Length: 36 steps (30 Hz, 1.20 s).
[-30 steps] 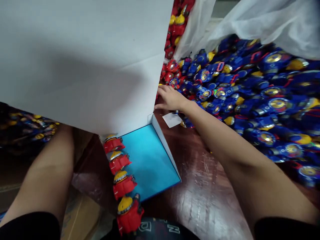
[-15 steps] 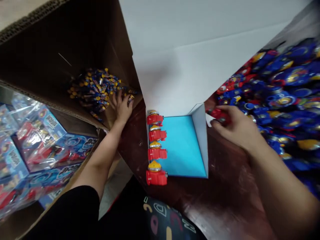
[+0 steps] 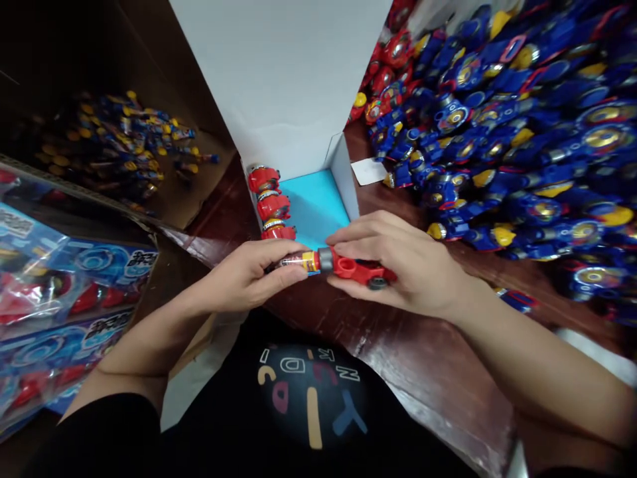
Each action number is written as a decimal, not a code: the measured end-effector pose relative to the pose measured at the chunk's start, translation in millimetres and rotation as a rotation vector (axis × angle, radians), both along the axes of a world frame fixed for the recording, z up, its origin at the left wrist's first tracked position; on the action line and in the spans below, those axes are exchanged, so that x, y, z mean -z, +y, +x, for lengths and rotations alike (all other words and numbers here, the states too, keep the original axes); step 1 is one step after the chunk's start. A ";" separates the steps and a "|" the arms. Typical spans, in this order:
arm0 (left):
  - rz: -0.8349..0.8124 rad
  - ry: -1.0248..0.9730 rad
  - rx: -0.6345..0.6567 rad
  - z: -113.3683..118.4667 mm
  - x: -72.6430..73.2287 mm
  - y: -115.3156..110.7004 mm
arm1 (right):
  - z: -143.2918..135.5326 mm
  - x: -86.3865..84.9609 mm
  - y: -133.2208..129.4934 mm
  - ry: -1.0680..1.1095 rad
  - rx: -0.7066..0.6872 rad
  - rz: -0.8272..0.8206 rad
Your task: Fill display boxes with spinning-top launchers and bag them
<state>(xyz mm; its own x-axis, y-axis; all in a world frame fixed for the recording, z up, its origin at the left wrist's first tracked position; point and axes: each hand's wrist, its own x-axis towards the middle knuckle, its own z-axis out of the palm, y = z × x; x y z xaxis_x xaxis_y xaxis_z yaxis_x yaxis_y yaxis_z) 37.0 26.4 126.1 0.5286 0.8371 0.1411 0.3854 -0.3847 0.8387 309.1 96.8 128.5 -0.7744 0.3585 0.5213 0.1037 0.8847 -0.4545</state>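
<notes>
My left hand pinches a small candy tube with a yellow end, its fingers closed round the far part. My right hand grips a red plastic toy with a grey collar facing the tube. The tube's yellow end meets the collar; whether it sits inside, I cannot tell. Just beyond my hands stands an open white box with a light-blue bottom. Red toys with yellow and silver tops line its left side, the nearest ones partly hidden by my left hand.
Left, a deep cardboard carton holds a pile of small tubes. Below it are blue printed packs with clear wrapping. Many blue toys and some red ones cover the right side. A white card lies beside the box.
My left hand has come out of the carton with a tube. My right hand has moved inward with the red toy, and the two pieces now meet. The white card lies on the table.
</notes>
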 end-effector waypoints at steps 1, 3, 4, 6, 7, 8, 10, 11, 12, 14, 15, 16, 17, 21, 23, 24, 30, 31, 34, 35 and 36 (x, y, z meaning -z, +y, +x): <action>0.068 0.031 0.006 0.0 1.7 -0.1 | 0.3 0.1 -4.2 0.003 0.006 -0.001; 0.298 0.122 -0.016 -0.6 8.1 0.8 | 0.6 -1.0 -12.7 0.021 0.062 -0.087; 0.453 0.179 -0.039 -0.9 12.8 2.3 | 0.2 -1.5 -16.1 0.022 0.106 -0.192; 0.776 0.289 -0.069 -1.5 23.7 7.5 | -1.9 -1.7 -19.8 -0.023 0.191 -0.519; 0.910 0.336 -0.071 -2.1 29.2 10.9 | -3.3 -1.2 -20.0 -0.055 0.219 -0.705; 1.006 0.373 -0.065 -2.7 34.2 14.2 | -4.6 -0.3 -19.4 -0.087 0.237 -0.872; 1.056 0.416 -0.055 -4.5 41.4 19.2 | -6.4 1.8 -17.5 -0.118 0.254 -1.038; 1.024 0.420 -0.054 -5.3 43.0 20.2 | -6.7 2.5 -17.1 -0.116 0.263 -1.014; 0.970 0.412 -0.054 -6.0 43.0 20.2 | -6.4 2.8 -17.3 -0.111 0.268 -0.926; 0.820 0.361 -0.037 -6.3 38.6 17.4 | -4.3 1.8 -19.3 -0.099 0.249 -0.626; 0.722 0.317 -0.014 -5.9 34.2 15.2 | -2.7 0.8 -20.6 -0.092 0.220 -0.459; 0.607 0.255 0.016 -5.0 28.5 13.0 | -0.7 -0.2 -21.7 -0.088 0.181 -0.303; 0.457 0.186 0.056 -3.8 21.9 11.0 | 1.6 -1.2 -22.3 -0.086 0.136 -0.163; -0.400 -0.111 0.191 2.9 -6.7 6.6 | 12.0 -3.8 -20.2 -0.081 -0.021 0.213; -0.711 -0.193 0.184 6.0 -16.2 4.7 | 15.9 -6.3 -19.6 -0.071 -0.058 0.264; -0.761 -0.207 0.170 7.3 -18.5 3.3 | 16.8 -8.2 -20.3 -0.065 -0.059 0.250; 0.213 0.189 0.086 10.7 5.2 -3.9 | 8.6 -14.9 -32.1 -0.125 0.122 -0.429; 0.427 0.290 0.062 10.7 12.1 -2.9 | 7.5 -12.6 -32.6 -0.139 0.161 -0.582; 0.732 0.436 0.042 10.0 26.1 3.4 | 12.8 -2.9 -29.7 -0.142 0.215 -0.827; 0.712 0.413 0.047 9.1 27.1 5.6 | 18.1 -0.3 -27.8 -0.126 0.203 -0.805; 0.641 0.360 0.055 7.9 26.1 7.5 | 25.0 1.6 -25.6 -0.105 0.185 -0.729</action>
<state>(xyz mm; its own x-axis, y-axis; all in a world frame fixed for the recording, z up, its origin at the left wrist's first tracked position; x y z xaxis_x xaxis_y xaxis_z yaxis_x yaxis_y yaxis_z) 45.0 33.9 100.0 0.6735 0.6193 0.4035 0.5606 -0.7838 0.2673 334.1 71.2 126.8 -0.7008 0.7127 0.0292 0.2964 0.3283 -0.8969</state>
